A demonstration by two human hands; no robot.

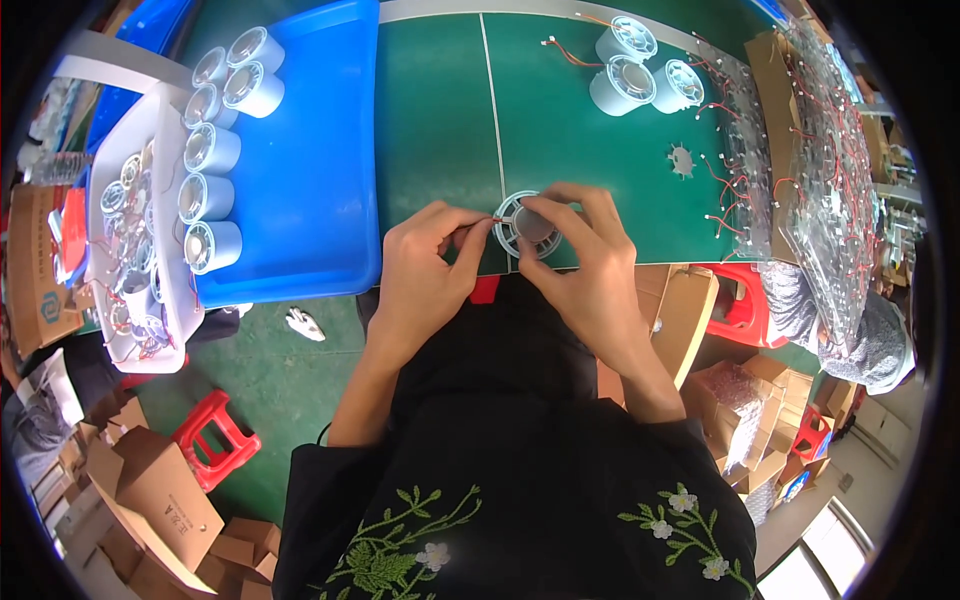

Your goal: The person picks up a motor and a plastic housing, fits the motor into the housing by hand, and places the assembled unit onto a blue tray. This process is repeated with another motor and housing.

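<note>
At the near edge of the green table is a white, cup-shaped housing (503, 241) with a spoked rim and a round grey disc (535, 224) in its middle. My right hand (590, 240) is closed on it, thumb and fingers on the rim and disc. From the left, my left hand (430, 265) pinches a thin reddish wire (496, 219) beside the rim; its far end is hidden by the fingers. Similar white housings (622, 85) stand in a group at the far right of the table, one trailing red wires (570, 52).
On the left lies a blue tray (310, 150) with several white housings (212, 248) along its left side. Beyond it, a white bin (150, 345) holds more parts. At right are a grey toothed piece (681, 161) and clear sheets (745, 150) carrying red-wired parts. A red stool (215, 440) stands below.
</note>
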